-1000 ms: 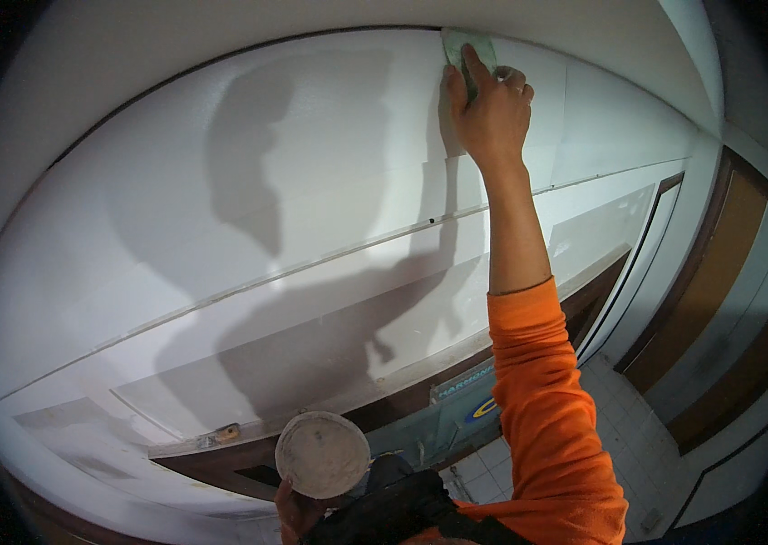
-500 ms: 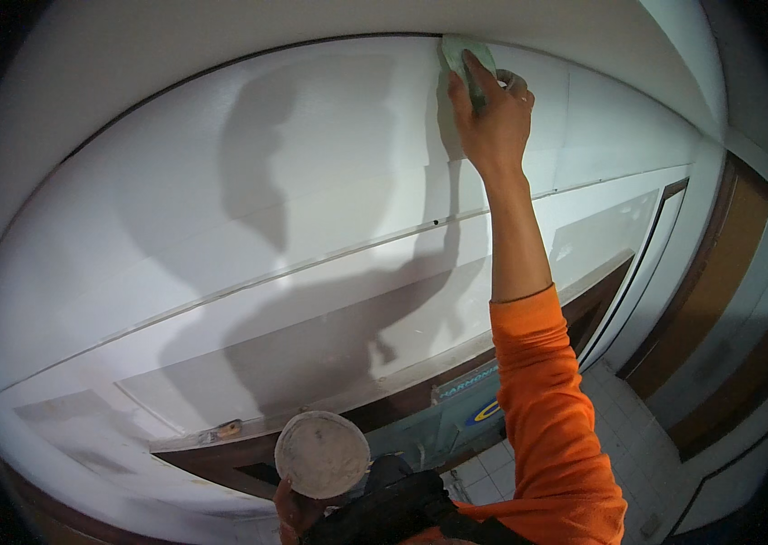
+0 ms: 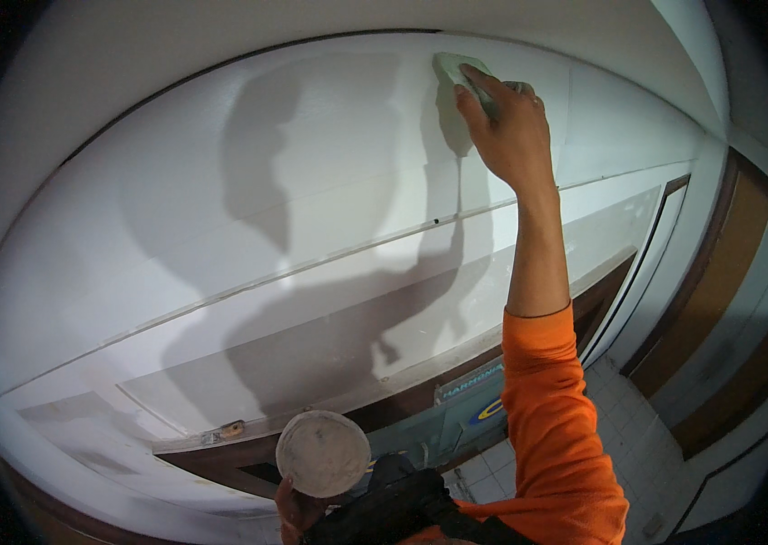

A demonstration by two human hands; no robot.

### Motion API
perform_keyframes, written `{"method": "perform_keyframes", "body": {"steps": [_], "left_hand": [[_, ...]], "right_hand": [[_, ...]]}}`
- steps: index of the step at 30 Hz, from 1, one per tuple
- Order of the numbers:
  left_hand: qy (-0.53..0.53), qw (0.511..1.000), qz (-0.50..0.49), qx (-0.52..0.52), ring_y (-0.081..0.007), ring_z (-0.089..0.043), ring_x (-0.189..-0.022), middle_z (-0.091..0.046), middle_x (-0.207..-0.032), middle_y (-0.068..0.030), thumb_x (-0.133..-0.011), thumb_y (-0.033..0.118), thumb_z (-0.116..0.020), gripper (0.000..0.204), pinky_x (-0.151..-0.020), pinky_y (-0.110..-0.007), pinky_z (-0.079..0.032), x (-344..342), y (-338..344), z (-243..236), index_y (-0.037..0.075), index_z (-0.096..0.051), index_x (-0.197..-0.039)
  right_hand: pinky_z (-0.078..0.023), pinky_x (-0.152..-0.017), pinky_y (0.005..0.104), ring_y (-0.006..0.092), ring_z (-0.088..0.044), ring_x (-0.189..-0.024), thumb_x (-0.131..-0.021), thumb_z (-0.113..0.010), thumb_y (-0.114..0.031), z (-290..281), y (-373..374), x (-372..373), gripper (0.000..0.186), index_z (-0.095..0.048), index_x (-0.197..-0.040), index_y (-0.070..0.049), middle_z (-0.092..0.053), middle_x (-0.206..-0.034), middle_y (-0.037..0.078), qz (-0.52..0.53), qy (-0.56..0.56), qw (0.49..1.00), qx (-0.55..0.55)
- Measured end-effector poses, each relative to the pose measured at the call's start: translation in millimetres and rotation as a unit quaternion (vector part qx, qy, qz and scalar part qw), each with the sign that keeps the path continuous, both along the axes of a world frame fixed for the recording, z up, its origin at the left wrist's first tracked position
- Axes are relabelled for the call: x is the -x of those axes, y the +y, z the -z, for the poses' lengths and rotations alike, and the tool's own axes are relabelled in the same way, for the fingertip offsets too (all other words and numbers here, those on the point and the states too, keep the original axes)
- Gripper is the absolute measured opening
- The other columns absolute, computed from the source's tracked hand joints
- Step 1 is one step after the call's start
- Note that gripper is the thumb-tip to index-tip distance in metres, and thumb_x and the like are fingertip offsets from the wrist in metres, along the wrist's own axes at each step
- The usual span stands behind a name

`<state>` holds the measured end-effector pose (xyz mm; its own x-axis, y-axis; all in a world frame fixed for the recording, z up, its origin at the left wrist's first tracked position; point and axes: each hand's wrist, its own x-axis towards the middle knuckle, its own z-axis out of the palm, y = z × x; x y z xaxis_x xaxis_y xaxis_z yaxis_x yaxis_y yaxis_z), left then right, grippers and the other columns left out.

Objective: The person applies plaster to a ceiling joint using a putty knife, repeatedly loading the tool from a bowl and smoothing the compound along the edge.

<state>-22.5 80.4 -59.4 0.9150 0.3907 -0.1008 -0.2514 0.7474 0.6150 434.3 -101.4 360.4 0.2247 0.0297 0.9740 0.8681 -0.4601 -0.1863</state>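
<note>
My right hand [image 3: 511, 127], arm raised high, grips a pale green flat putty spreader [image 3: 453, 73]. The spreader is at the upper part of the white wall panel [image 3: 339, 182], a little below its top edge; whether its edge touches the panel is hard to tell. White residue shows on the fingers. Low in the view, my left hand [image 3: 298, 504] holds a round, pale, smeared disc [image 3: 323, 454] by its lower left rim. Whether this is a lid or the face of a shallow tub, I cannot tell. Shadows of my head and arm fall on the panel.
A dark gap [image 3: 248, 62] runs along the panel's top under the ceiling. Below are a seam, a ledge with a small fixture [image 3: 231, 430], a brown wooden beam [image 3: 402, 407] and a glass sign [image 3: 475, 386]. Brown-framed doors [image 3: 711, 300] stand at right above tiled floor.
My right hand and the spreader have come down from the panel's top edge; the hand has also shifted slightly right. The left hand and disc stay nearly in place.
</note>
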Motion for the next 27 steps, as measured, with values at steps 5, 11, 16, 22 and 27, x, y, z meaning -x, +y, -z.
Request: {"method": "perform_keyframes", "body": {"steps": [5, 11, 16, 22, 27], "left_hand": [[0.095, 0.992, -0.036, -0.072, -0.0489, -0.049, -0.133, -0.041, -0.154, -0.0213, -0.085, 0.052, -0.065, 0.091, -0.096, -0.070, -0.050, 0.4, -2.1, -13.3, 0.011, -0.027, -0.157], [0.148, 0.975, -0.162, 0.027, -0.0358, -0.069, -0.090, -0.062, -0.123, -0.0225, -0.090, 0.050, -0.064, 0.074, -0.058, -0.046, -0.061, 1.1, 5.2, 0.0, 0.000, -0.045, -0.141], [0.123, 0.968, -0.190, 0.105, -0.0383, -0.069, -0.091, -0.060, -0.126, -0.0236, -0.090, 0.047, -0.064, 0.074, -0.063, -0.047, -0.063, 10.3, 22.7, 39.5, -0.001, -0.043, -0.142], [0.101, 0.986, -0.129, 0.036, -0.0392, -0.066, -0.098, -0.057, -0.131, -0.0234, -0.091, 0.048, -0.062, 0.075, -0.069, -0.050, -0.061, -10.3, 11.0, 14.4, 0.000, -0.040, -0.145], [0.094, 0.992, -0.084, -0.011, -0.0400, -0.063, -0.104, -0.054, -0.134, -0.0232, -0.091, 0.048, -0.061, 0.077, -0.075, -0.052, -0.059, -20.5, 4.8, -5.5, 0.000, -0.038, -0.146]], "right_hand": [[-0.051, -0.090, 0.0476, 0.0406, -0.063, -0.104, -0.095, -0.065, -0.036, 24.9, 1.9, -20.4, 0.045, -0.069, -0.127, -0.005, -0.069, -0.108, 0.028, -0.110, 0.010, 0.980, -0.167], [-0.047, -0.097, 0.0484, 0.0411, -0.062, -0.111, -0.095, -0.066, -0.032, 21.9, -22.8, -97.4, 0.045, -0.068, -0.129, -0.003, -0.069, -0.114, 0.027, -0.043, -0.053, 0.971, -0.231], [-0.044, -0.101, 0.0505, 0.0427, -0.058, -0.116, -0.094, -0.066, -0.037, 12.8, -26.0, -135.5, 0.047, -0.067, -0.133, -0.010, -0.065, -0.122, 0.031, 0.002, -0.100, 0.978, -0.182], [-0.044, -0.102, 0.0506, 0.0464, -0.053, -0.117, -0.093, -0.066, -0.043, 6.0, -23.6, -143.6, 0.046, -0.069, -0.133, -0.020, -0.059, -0.126, 0.034, -0.014, -0.047, 0.981, -0.188], [-0.047, -0.097, 0.0523, 0.0454, -0.054, -0.114, -0.093, -0.065, -0.042, 6.2, -14.6, -146.0, 0.045, -0.069, -0.133, -0.022, -0.060, -0.122, 0.033, 0.056, -0.075, 0.980, -0.178]]}}
